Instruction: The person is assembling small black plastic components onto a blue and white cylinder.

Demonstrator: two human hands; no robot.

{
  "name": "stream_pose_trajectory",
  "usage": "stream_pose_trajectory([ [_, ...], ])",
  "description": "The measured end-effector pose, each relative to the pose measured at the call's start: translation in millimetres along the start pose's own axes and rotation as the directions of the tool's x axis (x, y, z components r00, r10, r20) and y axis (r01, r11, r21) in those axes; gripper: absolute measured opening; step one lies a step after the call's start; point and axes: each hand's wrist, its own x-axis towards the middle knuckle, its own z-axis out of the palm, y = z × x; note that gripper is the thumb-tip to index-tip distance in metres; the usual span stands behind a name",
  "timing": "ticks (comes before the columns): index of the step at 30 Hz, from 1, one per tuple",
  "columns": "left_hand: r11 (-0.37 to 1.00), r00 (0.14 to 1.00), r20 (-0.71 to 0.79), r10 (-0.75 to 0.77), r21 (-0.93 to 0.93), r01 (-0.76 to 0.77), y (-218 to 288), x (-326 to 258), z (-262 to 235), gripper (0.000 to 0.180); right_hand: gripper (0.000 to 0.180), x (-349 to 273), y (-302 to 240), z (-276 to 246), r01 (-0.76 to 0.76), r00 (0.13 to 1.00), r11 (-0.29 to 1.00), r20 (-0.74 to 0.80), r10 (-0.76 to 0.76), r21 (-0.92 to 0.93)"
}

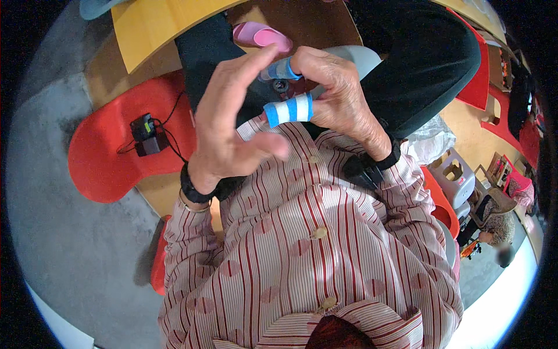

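Note:
My left hand (229, 125) is raised in front of my chest with its fingers spread and nothing in it. Its index fingertip reaches up to a blue-taped finger (280, 70) of my right hand (340, 99). That hand is curled, back upward, with nothing visible inside it. A second finger wears a blue and white striped wrap (289, 109) with a pink tip showing. Each wrist carries a black band (195, 189). My red-striped buttoned shirt (314, 250) fills the lower picture.
A red chair seat (104, 157) at left holds a small black device with a cable (145, 135). A yellow tabletop (157, 26) curves at the top. Black trouser legs (424, 64) and a pink shoe (261, 36) lie ahead. A white stool (454, 174) and a seated person (494, 227) are at right.

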Motion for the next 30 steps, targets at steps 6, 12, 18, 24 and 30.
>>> stream_pose_trajectory([
  [6,0.979,0.986,-0.108,0.128,0.172,-0.108,-10.3,5.5,22.0,0.077,0.036,1.7,-2.6,3.3,0.083,0.996,0.997,-0.018,-0.083,0.007],
  [12,0.94,0.968,-0.125,0.216,0.295,-0.172,-9.4,7.6,22.9,0.065,0.038,-1.8,2.0,6.2,0.144,0.989,0.989,-0.015,-0.144,0.034],
  [18,0.931,0.958,-0.135,0.252,0.302,-0.202,-10.7,10.6,22.4,0.064,0.035,-1.0,1.5,5.4,0.175,0.984,0.984,-0.037,-0.177,-0.036],
  [24,0.897,0.944,-0.084,0.319,0.348,-0.272,-10.1,14.5,21.3,0.064,0.033,-3.1,4.4,8.7,0.135,0.988,0.991,-0.079,-0.134,0.009],
  [30,0.894,0.922,-0.142,0.361,0.334,-0.299,-10.8,10.8,21.5,0.058,0.031,1.5,-0.2,5.1,0.249,0.967,0.968,-0.039,-0.25,-0.02],
])
